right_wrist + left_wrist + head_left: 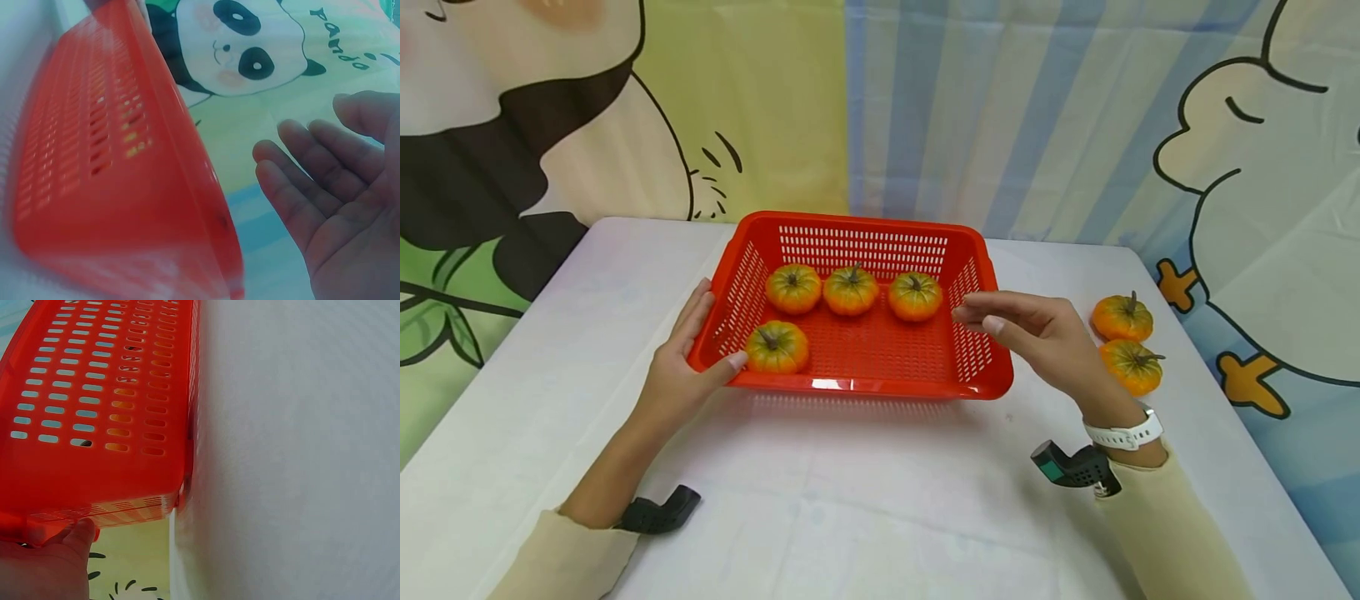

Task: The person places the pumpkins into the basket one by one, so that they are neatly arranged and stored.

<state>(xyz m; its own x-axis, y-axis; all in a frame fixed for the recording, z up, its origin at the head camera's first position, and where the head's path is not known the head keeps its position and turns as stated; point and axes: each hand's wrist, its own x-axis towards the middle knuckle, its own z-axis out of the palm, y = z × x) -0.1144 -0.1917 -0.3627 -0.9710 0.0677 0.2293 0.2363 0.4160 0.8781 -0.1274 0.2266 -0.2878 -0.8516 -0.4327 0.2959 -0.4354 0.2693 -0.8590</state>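
Note:
A red plastic basket [857,388] with slotted walls stands on the white table, holding several small orange pumpkins [850,290]. My left hand [679,371] grips its left end, thumb over the rim and fingers along the outside; part of that hand [50,569] shows at the basket's corner in the left wrist view. Over the basket's right end hovers my right hand [1048,342], palm facing inward. The right wrist view shows its fingers [325,169] loosely extended, apart from the basket wall [125,206], with nothing in them.
Two more pumpkins, one [1122,317] behind the other [1131,367], lie on the table [865,500] to the right of my right hand. A cartoon-printed cloth [760,100] hangs behind the table and at its sides.

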